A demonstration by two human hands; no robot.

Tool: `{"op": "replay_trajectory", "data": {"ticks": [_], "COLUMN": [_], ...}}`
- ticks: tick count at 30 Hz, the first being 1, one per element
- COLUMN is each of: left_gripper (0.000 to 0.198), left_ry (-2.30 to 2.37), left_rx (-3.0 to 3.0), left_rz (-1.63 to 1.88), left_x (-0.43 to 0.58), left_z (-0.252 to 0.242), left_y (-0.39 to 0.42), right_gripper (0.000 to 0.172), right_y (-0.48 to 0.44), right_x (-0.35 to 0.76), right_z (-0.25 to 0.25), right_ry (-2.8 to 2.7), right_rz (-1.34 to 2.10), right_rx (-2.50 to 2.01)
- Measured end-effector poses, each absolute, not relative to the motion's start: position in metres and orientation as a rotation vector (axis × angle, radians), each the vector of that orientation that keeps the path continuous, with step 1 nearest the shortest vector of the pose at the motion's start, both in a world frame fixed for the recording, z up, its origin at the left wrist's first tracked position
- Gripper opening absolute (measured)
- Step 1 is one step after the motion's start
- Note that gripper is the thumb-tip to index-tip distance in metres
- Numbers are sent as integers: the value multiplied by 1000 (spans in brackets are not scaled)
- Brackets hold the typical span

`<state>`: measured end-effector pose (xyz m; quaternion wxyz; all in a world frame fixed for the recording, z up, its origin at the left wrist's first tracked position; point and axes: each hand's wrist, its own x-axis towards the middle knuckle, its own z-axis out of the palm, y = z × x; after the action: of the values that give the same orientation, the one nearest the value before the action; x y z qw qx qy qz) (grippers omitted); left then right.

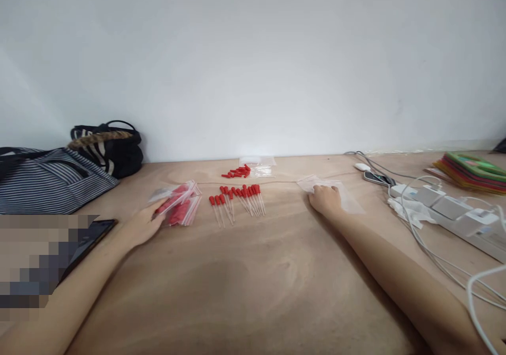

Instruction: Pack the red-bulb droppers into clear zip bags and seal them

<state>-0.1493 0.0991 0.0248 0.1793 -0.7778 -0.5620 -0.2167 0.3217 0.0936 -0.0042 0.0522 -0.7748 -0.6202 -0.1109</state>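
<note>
My left hand (144, 223) is at the left, its fingers closed on the edge of a clear zip bag (179, 193) with red pieces inside. Another such bag (185, 211) lies under and beside it. At the right, my right hand (326, 201) has its fingers curled down on flat clear plastic bags (348, 199). Between the hands lie several droppers (241, 197) with red bulbs and thin clear tubes, roughly in a row. Behind them are a small pile of loose red bulbs (238, 172) and a bundle of clear tubes (264, 171).
Striped bag (51, 178) and black bag (122, 152) stand at the back left. A phone (89, 242) lies beside my left forearm. On the right are a power strip (454, 213) with plugs and white cables, a crumpled tissue (411, 213), and stacked coloured sheets (474, 173).
</note>
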Motion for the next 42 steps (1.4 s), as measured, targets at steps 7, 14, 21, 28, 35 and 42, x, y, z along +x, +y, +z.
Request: {"op": "replay_trajectory", "data": {"ticks": [7,14,21,28,35,42], "left_gripper": [44,36,36,30,47,40], "left_ry": [-1371,-1002,-1037,-1191,-1730,-2118], "left_rx": [-2377,-2627,-2855,-2920,-3191,-2795], "left_rz": [-591,-852,-684,-947,-1606,-1939], "left_x": [-136,-52,-5,0,20,10], "left_z": [30,22,7,10,15,35], "left_y": [86,51,40,48,32,38], "right_gripper": [28,29,32,24,15,17], "right_y": [107,106,108,96,33,19], "right_x": [320,321,325,301,216,212], "right_z": [-5,-8,-8,4,11,5], "right_ry": [-1910,-1804,-1695,-1742,-2101,-2212], "right_rz": [-311,-344,-303,-349,-459,-147], "right_rx": [-2359,-2373,-2408,-2067,-1049,-882]}}
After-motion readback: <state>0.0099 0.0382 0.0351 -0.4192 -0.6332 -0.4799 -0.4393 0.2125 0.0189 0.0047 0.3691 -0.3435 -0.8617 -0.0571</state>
